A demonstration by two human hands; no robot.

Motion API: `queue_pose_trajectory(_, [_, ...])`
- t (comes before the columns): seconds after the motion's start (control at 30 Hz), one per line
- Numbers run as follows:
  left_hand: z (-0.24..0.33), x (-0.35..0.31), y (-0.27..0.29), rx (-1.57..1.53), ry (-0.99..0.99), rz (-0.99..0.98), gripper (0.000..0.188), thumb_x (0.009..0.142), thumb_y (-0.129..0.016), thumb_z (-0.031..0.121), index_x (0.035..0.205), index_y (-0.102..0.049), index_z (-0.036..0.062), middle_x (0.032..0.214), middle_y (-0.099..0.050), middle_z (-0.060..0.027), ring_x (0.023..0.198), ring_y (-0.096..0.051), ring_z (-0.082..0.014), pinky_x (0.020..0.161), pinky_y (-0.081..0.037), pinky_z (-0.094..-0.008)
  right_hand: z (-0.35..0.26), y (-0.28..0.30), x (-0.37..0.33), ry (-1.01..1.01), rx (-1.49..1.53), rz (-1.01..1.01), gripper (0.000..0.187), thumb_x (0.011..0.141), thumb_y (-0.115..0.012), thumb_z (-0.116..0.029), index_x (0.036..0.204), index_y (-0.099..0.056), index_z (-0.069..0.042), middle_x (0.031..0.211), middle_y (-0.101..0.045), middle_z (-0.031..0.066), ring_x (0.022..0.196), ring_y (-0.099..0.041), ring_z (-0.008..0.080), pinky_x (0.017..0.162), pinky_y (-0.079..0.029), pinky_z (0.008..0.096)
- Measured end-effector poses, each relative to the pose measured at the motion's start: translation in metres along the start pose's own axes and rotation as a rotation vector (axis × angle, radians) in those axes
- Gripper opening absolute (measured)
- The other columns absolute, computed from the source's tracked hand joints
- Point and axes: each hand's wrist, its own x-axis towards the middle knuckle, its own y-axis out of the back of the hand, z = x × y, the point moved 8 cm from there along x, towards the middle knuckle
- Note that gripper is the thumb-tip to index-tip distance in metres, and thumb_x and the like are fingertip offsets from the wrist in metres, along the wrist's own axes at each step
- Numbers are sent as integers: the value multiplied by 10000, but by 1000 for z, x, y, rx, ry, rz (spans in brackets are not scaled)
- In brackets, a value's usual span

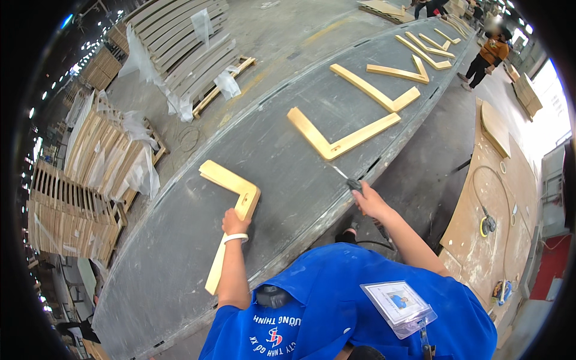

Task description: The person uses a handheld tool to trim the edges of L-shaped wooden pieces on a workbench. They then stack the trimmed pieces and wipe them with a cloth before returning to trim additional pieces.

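My left hand (235, 222) is closed around one arm of a pale L-shaped wooden frame piece (227, 179) over the grey table (174, 234). A doubled edge at its far end suggests two pieces stacked together. My right hand (371, 202) grips a black air blow gun (353, 185) near the table's right edge. Its thin metal nozzle points forward and left, toward the corner of another L-shaped piece (327, 147) lying flat. A dark hose seems to trail back from the gun below my right forearm.
Several more L-shaped pieces (393, 103) lie along the long table. Stacked slatted wood (186, 48) with plastic film stands at left. At right, a brown board surface (480, 240) carries a sander (487, 225) and hose. A person in orange (493, 51) stands beyond.
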Motion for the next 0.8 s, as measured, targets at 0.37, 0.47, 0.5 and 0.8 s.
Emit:
queue_pose_trajectory(0.37, [164,75,-54,18,89,-31,588,649,-811,236,1137,-527,74,1203,-554,-133,1123,-527,-361,929,-441,-491,82,146,84,-144,-125,-78,472,938,-493,-288,1245,-391,56,866,-617,243,760,-626,332,675,-499,408])
queue_pose_trajectory(0.47, [161,75,-58,43,92,-20,578,650,-808,236,1127,-529,68,1192,-560,-139,1111,-537,-364,921,-448,-496,122,149,74,-274,124,-344,448,943,-492,-309,1210,-384,34,686,-571,137,503,-546,176,450,-461,332])
queue_pose_trajectory(0.5, [162,74,-57,54,82,-11,574,650,-807,240,1120,-528,66,1194,-559,-125,1126,-524,-356,929,-439,-482,137,171,81,-321,143,-210,447,943,-495,-312,1206,-387,33,687,-571,136,507,-548,182,455,-464,333])
queue_pose_trajectory(0.8, [345,45,-55,133,-589,320,808,596,-832,309,1278,-471,68,1295,-453,-217,1213,-414,-376,1003,-358,-462,149,167,82,-224,154,-439,435,944,-495,-275,1255,-374,4,715,-561,109,547,-558,178,457,-469,318])
